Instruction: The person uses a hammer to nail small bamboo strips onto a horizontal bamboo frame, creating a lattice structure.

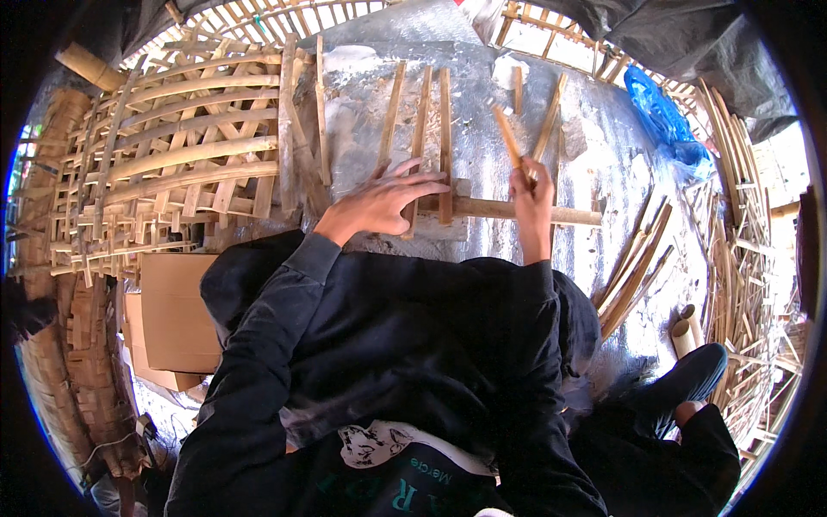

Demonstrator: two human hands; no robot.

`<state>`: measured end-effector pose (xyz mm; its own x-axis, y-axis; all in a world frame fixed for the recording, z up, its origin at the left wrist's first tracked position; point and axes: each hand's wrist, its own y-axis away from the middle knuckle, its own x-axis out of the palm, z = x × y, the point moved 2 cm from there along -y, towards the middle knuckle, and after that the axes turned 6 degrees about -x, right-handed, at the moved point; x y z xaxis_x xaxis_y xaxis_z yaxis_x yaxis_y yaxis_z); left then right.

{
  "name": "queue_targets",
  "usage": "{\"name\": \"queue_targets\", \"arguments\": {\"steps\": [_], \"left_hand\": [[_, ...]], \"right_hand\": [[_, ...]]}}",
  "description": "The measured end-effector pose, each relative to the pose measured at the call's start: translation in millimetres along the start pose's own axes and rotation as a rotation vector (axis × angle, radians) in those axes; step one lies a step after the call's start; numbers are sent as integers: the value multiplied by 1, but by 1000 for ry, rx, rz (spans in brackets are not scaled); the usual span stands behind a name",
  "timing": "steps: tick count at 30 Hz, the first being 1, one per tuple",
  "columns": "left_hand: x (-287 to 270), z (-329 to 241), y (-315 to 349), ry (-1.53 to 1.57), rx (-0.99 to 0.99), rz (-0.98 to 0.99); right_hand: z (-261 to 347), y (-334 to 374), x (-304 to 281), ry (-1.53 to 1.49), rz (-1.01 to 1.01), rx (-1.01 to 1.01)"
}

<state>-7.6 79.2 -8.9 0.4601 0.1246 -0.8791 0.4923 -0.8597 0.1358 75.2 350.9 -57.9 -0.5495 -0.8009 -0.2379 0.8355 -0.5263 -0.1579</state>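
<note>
My left hand (383,200) lies with its fingers stretched apart across upright bamboo strips, one of them a bamboo strip (445,142) under its fingertips. A crosswise bamboo strip (564,214) runs to the right from below these strips, across the floor in front of my lap. Closed around a wooden-handled tool (510,138), my right hand (531,191) is above the right part of the crosswise strip. The tool points up and left; its far end is blurred, so its kind is unclear. Another bamboo strip (550,116) slants beyond the right hand.
Woven bamboo panels (194,159) stand at left, above a cardboard box (179,314). A blue plastic bag (663,125) lies at the far right. Thin bamboo slats (636,263) and short bamboo tubes (686,332) lie at right, near another person's leg (702,375).
</note>
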Motion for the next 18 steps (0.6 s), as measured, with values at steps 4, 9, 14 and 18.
{"name": "queue_targets", "arguments": {"steps": [4, 9, 14, 18], "left_hand": [[2, 3, 2, 0, 11, -6], [-1, 5, 5, 17, 20, -15], [-2, 1, 1, -10, -14, 19], [0, 4, 2, 13, -34, 35]], "right_hand": [[54, 2, -4, -807, -90, -33], [112, 17, -27, -823, 223, -98], [74, 19, -36, -687, 111, 357], [72, 30, -37, -558, -175, 308]]}}
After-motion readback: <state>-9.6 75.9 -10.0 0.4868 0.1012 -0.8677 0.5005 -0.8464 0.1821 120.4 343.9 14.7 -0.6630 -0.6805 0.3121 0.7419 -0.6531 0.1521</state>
